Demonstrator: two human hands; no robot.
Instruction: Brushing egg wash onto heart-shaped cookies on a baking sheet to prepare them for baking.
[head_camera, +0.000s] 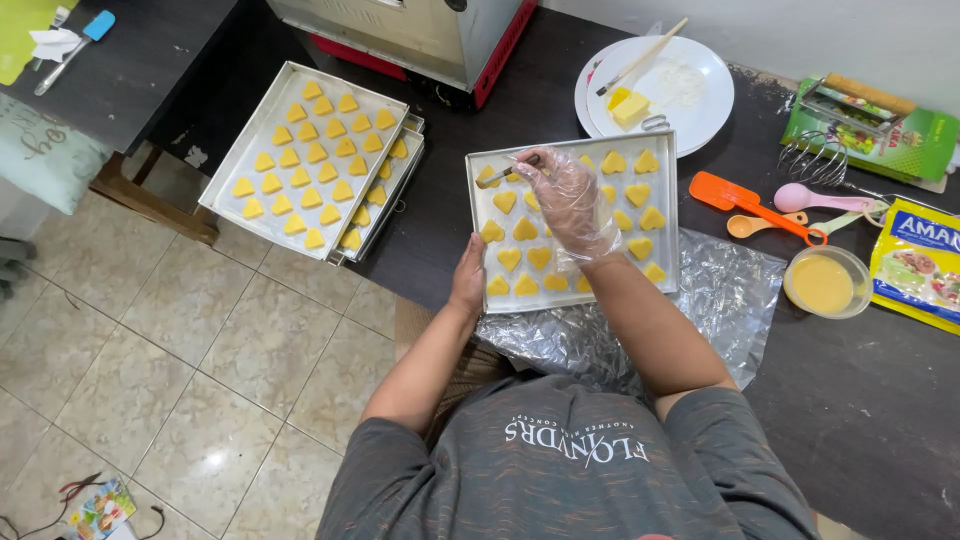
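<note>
- My right hand, inside a clear plastic glove, is closed on a small brush; the brush tip rests at the far left corner of the square baking tray, on or just above a heart-shaped piece of dough.
- The glove presumably keeps the working hand off the dough and clean of glaze.
- My left hand is bare and clamped on the near left edge of the same tray. I judge this hold is there to stop the tray sliding while the brush presses down.
- The two hands are apart: left at the near edge, right over the far left part of the tray.
- The tray sits on a dark table, with its near edge resting on a sheet of crinkled foil.
- Yellow heart pieces fill the tray in rows, spaced so that they do not touch.
- A small bowl of yellow liquid stands to the right of the tray, on the brush-hand side, near enough for dipping.
- Orange and pink measuring spoons lie between the tray and the bowl, with a wire whisk just beyond them.
- A white plate at the far side holds a yellow block, likely butter, and a second brush.
- To the left, a stack of trays overhangs the table edge; the top one carries heart pieces and is kept well apart from the working tray.
</note>
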